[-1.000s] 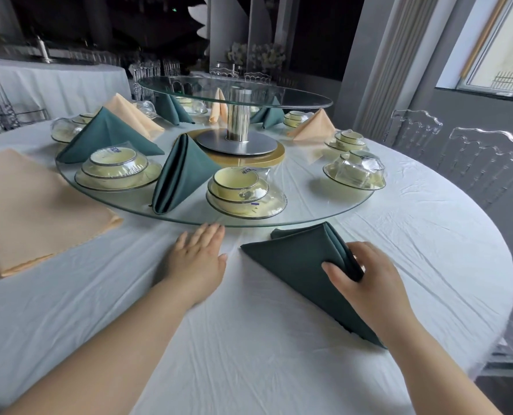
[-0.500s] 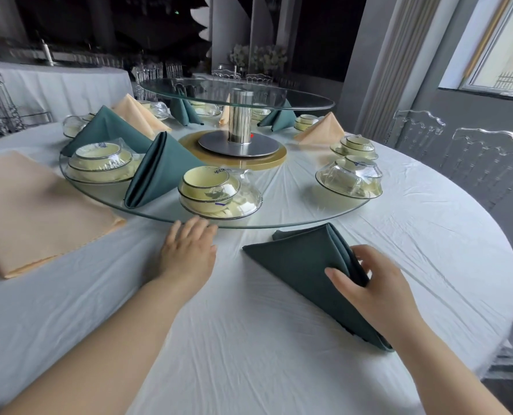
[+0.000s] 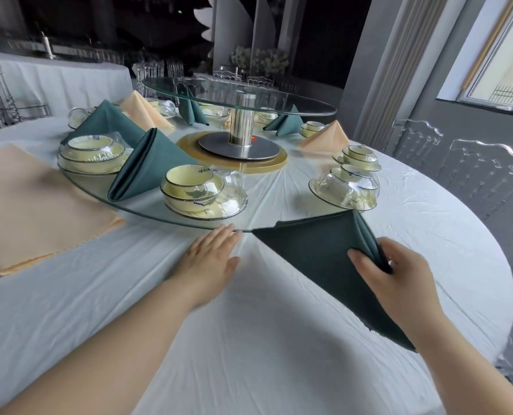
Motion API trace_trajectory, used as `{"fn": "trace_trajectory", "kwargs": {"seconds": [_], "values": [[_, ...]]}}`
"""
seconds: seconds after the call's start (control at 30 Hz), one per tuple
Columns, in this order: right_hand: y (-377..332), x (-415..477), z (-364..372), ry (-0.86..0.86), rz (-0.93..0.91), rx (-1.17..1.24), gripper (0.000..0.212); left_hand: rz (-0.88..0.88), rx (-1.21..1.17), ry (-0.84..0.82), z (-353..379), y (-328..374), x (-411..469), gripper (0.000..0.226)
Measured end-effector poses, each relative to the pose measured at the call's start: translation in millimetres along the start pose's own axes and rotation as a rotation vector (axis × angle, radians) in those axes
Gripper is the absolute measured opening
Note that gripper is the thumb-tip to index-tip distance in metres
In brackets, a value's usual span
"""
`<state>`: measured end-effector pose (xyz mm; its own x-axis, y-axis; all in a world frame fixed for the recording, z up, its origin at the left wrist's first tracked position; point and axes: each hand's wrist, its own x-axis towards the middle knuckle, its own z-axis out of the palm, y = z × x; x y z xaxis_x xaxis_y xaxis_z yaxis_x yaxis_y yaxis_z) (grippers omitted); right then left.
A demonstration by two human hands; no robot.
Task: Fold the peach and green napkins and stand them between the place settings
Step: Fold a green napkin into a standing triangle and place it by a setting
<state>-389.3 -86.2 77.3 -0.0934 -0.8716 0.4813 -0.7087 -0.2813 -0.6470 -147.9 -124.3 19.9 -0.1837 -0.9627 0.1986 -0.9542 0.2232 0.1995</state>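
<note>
Head view: right hand [image 3: 399, 280] pinches the folded green napkin [image 3: 315, 253], thumb on top, on the desk [image 3: 249, 354] beside the glass turntable [image 3: 279, 211]. Left hand [image 3: 210, 259] lies flat, fingers straight, at the turntable's rim. Peach napkin [image 3: 33, 205] lies flat at left.

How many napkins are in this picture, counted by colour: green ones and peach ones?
green napkins: 5, one held in the right hand, four standing
peach napkins: 3, one lying flat, two standing
Total: 8 plainly seen; the steel column may hide more.
</note>
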Motion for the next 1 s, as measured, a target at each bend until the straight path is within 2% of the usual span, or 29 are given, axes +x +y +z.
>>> {"fn": "trace_trajectory", "kwargs": {"seconds": [0.07,0.27,0.4,0.47,0.57,0.7,0.83,1.0], "values": [[-6,9,-4,0.038,-0.015,0.046,0.048,-0.033,0.038,-0.015,3,-2,1,0.055],[-17,58,23,0.093,0.039,0.012,0.041,-0.045,0.035,-0.041,3,-5,3,0.057],[-19,91,65,0.087,0.136,-0.021,0.034,-0.038,0.032,-0.029,4,-11,5,0.098],[-20,105,86,0.087,0.189,-0.040,0.027,-0.041,0.032,-0.026,5,-13,7,0.102],[-22,123,110,0.094,0.224,-0.078,0.026,-0.029,0.024,-0.021,5,-16,11,0.100],[-27,144,133,0.140,0.221,-0.149,0.025,-0.040,-0.016,-0.040,4,-17,11,0.075],[-30,157,152,0.134,0.284,-0.160,0.024,-0.024,-0.016,-0.037,5,-19,12,0.075],[-22,150,165,0.015,0.342,-0.114,0.022,-0.025,-0.003,-0.058,4,-18,12,0.073]]}}
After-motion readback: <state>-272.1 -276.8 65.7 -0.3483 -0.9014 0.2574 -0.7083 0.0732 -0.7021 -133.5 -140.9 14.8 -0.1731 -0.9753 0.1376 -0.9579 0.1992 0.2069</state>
